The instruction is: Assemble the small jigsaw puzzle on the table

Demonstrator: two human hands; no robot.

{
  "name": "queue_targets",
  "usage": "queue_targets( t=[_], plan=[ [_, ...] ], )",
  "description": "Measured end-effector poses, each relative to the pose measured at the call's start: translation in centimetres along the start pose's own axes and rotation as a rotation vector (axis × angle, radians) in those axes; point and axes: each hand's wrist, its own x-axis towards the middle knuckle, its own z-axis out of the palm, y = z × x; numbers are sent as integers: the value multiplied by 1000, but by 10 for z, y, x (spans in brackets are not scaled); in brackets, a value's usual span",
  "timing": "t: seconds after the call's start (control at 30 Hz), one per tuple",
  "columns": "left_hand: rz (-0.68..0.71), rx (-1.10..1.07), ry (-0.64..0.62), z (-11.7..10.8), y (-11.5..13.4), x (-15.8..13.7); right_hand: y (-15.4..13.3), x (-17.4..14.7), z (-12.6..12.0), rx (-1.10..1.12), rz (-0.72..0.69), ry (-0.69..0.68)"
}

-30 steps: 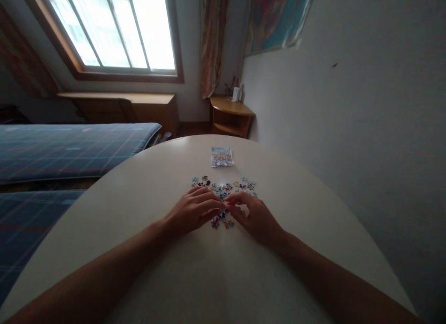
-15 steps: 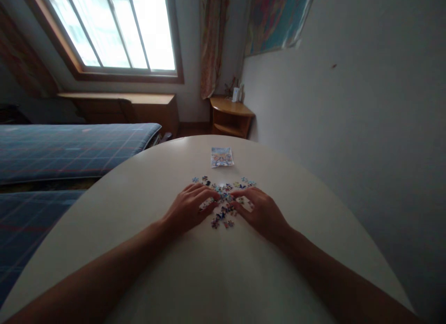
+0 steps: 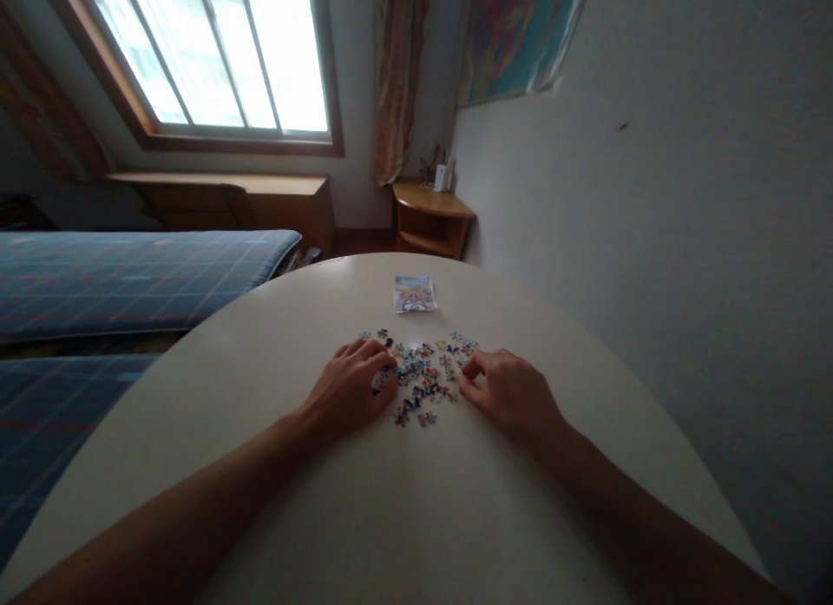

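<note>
Several small colourful jigsaw pieces (image 3: 423, 375) lie scattered in a loose cluster near the middle of a round white table (image 3: 416, 501). My left hand (image 3: 348, 388) rests palm down at the cluster's left edge, fingers curled onto the pieces there. At the right edge sits my right hand (image 3: 511, 392), its fingertips pinched together on the pieces; whether it grips one I cannot tell. A small picture card (image 3: 415, 293) lies flat beyond the pieces, toward the table's far rim.
A white wall runs close along the table's right side. Two beds with blue plaid covers (image 3: 130, 271) stand to the left. A wooden corner shelf (image 3: 429, 216) and a long wooden desk (image 3: 227, 197) stand under the window behind the table.
My hands met over the middle of the pieces a second ago. They have since drawn apart sideways, uncovering the cluster between them, which looks more spread out.
</note>
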Motion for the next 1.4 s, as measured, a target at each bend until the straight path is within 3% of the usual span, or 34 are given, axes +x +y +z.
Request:
queue_targets(
  t=[0.73,1.07,1.17,1.27,1.4],
  plan=[
    [-40,-18,3,2,-2,1,-6,-2,-2,-30,-77,-154],
    [-145,-52,30,6,-8,3,-6,-3,0,-55,-86,-104],
    [-242,-75,69,6,-11,4,-11,-4,4,83,-191,-37],
    [-312,-67,78,2,-10,5,-18,-8,8,259,-422,-31],
    [-308,26,-15,-4,0,4,-21,-13,13,320,-651,-84]
  ],
)
